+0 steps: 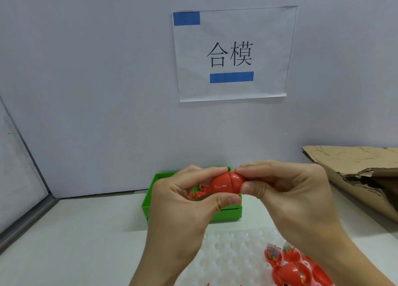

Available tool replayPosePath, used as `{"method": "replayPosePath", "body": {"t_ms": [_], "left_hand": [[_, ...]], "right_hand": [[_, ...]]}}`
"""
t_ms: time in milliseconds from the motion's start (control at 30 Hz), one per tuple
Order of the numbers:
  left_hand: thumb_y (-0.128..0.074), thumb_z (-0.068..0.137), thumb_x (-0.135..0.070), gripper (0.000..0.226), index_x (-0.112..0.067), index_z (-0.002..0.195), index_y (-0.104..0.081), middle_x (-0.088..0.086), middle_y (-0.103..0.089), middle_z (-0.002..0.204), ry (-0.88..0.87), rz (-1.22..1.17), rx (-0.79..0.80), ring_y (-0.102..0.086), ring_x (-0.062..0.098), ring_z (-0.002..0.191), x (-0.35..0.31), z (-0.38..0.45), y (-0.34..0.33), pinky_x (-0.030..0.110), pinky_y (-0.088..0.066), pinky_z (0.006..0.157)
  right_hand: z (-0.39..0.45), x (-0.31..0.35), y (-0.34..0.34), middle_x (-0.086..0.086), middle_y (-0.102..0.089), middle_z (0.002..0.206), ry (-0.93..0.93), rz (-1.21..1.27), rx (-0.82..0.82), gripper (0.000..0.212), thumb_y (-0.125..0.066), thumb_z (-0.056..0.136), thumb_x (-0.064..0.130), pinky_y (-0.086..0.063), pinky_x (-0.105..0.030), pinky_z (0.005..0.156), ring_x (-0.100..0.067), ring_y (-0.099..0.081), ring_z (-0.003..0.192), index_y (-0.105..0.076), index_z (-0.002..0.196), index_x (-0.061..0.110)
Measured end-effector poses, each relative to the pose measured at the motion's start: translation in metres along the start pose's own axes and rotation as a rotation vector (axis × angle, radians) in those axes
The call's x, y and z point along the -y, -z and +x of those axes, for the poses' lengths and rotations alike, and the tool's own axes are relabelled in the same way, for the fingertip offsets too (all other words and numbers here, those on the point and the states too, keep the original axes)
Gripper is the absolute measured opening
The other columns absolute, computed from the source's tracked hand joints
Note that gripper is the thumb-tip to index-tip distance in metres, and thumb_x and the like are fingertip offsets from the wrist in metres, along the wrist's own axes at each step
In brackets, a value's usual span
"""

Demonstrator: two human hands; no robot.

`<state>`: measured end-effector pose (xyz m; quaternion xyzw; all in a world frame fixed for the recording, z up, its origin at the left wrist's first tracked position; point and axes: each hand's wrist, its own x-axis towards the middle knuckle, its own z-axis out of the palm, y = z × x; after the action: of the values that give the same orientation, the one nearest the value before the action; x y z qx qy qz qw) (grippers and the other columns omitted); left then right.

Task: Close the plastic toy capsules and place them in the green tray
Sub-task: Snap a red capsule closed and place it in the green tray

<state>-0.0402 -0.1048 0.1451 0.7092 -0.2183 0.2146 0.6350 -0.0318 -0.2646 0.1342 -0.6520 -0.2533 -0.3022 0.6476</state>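
Fingers of both hands clamped on one red capsule (227, 183), held above the green tray (150, 190); seam appears nearly shut.

Left hand (185, 201) is curled round the capsule's 9 o'clock half, thumb beneath; right hand (286, 190) pinches the 3 o'clock half, thumb against its lower edge. The capsule is held in the air in front of the tray's 3 o'clock side, not yet in it. More red pieces (199, 193) are seen in the tray, partly hidden by the left hand. Open capsules (286, 264) lie on a white dimpled sheet (232, 249) at 5 o'clock. Risks judged: an uneven squeeze could leave the halves skewed so the seam is not latched all round; smooth plastic could slip from the pinch and be dropped outside the tray; if released before latching, it could spring open. Whether the catch is engaged cannot be told.
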Motion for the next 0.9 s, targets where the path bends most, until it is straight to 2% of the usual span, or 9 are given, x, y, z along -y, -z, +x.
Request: {"method": "replayPosePath", "body": {"t_ms": [200, 333, 533, 900], "left_hand": [[-0.086, 0.047, -0.022, 0.039, -0.021, 0.086, -0.082, 0.0, -0.072, 0.075, -0.002, 0.015, 0.001, -0.068, 0.008, 0.07, -0.0016, 0.001, -0.0009, 0.014, -0.051, 0.062], [-0.085, 0.047, -0.022, 0.04, -0.021, 0.086, -0.082, 0.002, -0.073, 0.078, 0.008, 0.0, -0.004, -0.07, 0.011, 0.073, 0.0005, 0.0007, -0.0016, 0.015, -0.052, 0.063], [-0.086, 0.047, -0.021, 0.039, -0.018, 0.086, -0.081, 0.004, -0.074, 0.081, 0.01, -0.02, -0.001, -0.072, 0.017, 0.077, 0.0039, 0.001, -0.0015, 0.016, -0.053, 0.065], [-0.082, 0.045, -0.027, 0.041, -0.023, 0.086, -0.082, -0.008, -0.07, 0.074, -0.017, 0.055, 0.024, -0.066, 0.002, 0.069, -0.0013, -0.0007, -0.0008, 0.009, -0.048, 0.06]], "right_hand": [[-0.0004, 0.0019, -0.0001, 0.012, -0.077, 0.078, 0.016, -0.024, 0.012, 0.031, -0.078, 0.063, 0.005, -0.056, -0.015, 0.071, -0.007, -0.074, 0.075, -0.079, 0.082, 0.029], [-0.0001, 0.0, 0.0017, 0.013, -0.076, 0.078, 0.023, -0.058, 0.017, 0.042, -0.08, 0.063, -0.01, -0.056, -0.014, 0.071, -0.006, -0.074, 0.075, -0.078, 0.08, 0.028], [-0.0007, -0.0027, 0.0042, 0.011, -0.077, 0.077, 0.019, -0.072, 0.02, 0.042, -0.079, 0.063, -0.017, -0.056, -0.014, 0.071, -0.007, -0.074, 0.075, -0.08, 0.071, 0.024], [-0.0016, -0.0071, 0.0048, 0.008, -0.077, 0.082, 0.109, -0.171, 0.052, 0.038, -0.08, 0.065, -0.017, -0.059, -0.021, 0.07, -0.009, -0.074, 0.076, -0.081, 0.075, 0.019]]}}
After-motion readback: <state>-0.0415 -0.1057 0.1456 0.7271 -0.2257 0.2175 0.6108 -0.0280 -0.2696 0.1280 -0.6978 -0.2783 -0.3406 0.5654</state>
